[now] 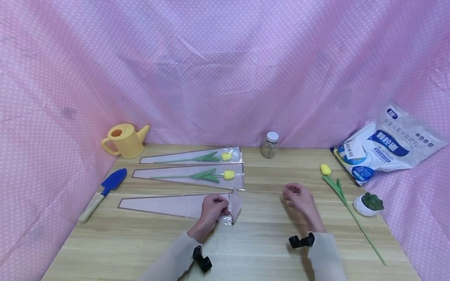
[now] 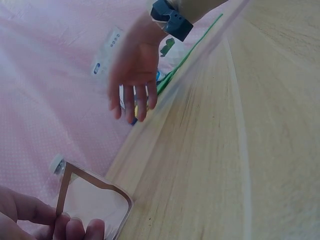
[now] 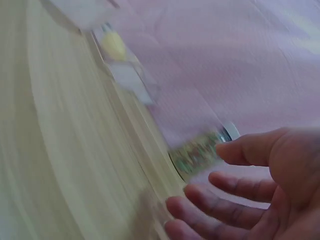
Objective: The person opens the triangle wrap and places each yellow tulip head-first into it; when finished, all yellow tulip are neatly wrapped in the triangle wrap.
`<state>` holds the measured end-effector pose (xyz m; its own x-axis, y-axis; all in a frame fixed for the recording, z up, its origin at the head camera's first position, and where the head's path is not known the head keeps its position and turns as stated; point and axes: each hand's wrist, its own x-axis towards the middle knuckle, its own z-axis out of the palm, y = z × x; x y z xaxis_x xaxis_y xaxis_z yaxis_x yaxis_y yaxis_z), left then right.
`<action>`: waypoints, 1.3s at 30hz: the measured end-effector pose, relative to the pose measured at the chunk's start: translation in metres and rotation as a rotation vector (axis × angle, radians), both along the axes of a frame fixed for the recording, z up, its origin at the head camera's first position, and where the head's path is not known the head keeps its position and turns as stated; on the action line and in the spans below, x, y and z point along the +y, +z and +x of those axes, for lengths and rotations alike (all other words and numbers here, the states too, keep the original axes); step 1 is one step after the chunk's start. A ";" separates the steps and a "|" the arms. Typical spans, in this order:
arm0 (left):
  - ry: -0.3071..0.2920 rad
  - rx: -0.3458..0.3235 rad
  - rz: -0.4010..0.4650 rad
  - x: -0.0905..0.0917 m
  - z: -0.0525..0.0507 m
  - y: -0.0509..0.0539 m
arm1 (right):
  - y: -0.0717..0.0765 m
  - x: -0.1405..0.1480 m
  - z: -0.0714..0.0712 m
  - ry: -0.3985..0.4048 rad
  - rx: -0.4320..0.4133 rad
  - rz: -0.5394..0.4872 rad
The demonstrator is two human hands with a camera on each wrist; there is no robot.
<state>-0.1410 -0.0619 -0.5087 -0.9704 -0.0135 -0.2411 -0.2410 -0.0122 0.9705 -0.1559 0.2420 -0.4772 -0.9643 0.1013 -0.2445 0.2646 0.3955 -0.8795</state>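
Note:
My left hand pinches the open end of a clear flower sleeve with a brown border. In the left wrist view the sleeve's mouth gapes beside the fingers. My right hand hovers over the table's right half, fingers loosely bent and holding nothing. Nearest to it on the right lies a yellow tulip with a long green stem. Behind the held sleeve are two more sleeves, each with a yellow tulip inside: the middle one and the back one.
A yellow watering can and a blue trowel are at the left. A white-capped jar stands at the back. On the right are a fertilizer bag and a potted succulent. Pink dotted cloth surrounds the table.

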 end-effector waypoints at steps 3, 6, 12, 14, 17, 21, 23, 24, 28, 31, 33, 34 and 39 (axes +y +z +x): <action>0.001 -0.005 -0.001 0.000 0.000 -0.001 | 0.000 0.018 0.001 -0.028 0.046 0.053; 0.001 -0.005 -0.001 -0.001 0.000 -0.001 | 0.001 0.035 0.002 -0.065 0.095 0.115; -0.004 0.001 0.012 -0.001 0.000 0.000 | 0.002 0.064 0.005 -0.172 0.160 0.302; -0.007 -0.001 0.014 -0.001 0.000 0.000 | 0.002 0.074 0.007 -0.213 0.184 0.361; -0.009 0.001 0.013 -0.001 0.000 -0.001 | 0.001 0.089 0.011 -0.262 0.186 0.423; -0.009 -0.002 0.010 -0.001 0.000 0.000 | 0.003 0.107 0.019 -0.285 0.181 0.499; -0.009 -0.007 0.010 -0.001 0.000 0.000 | 0.004 0.114 0.024 -0.279 0.180 0.530; -0.008 -0.009 0.011 -0.001 0.000 0.000 | 0.005 0.117 0.026 -0.267 0.176 0.546; -0.009 -0.010 0.012 -0.001 0.001 0.001 | 0.008 0.125 0.032 -0.197 0.105 0.610; -0.010 -0.006 0.015 -0.001 0.000 0.001 | 0.010 0.131 0.035 -0.146 0.006 0.652; -0.013 -0.002 0.017 -0.001 0.001 0.001 | 0.011 0.133 0.036 -0.133 -0.059 0.667; -0.014 -0.003 0.019 -0.001 0.000 0.001 | 0.011 0.135 0.037 -0.124 -0.083 0.673; -0.015 -0.002 0.020 -0.001 0.000 -0.001 | 0.010 0.138 0.042 -0.115 -0.154 0.666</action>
<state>-0.1410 -0.0626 -0.5094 -0.9699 0.0060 -0.2433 -0.2433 -0.0284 0.9695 -0.1143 0.3801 -0.4675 -0.8976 0.3774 -0.2278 0.4399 0.8001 -0.4078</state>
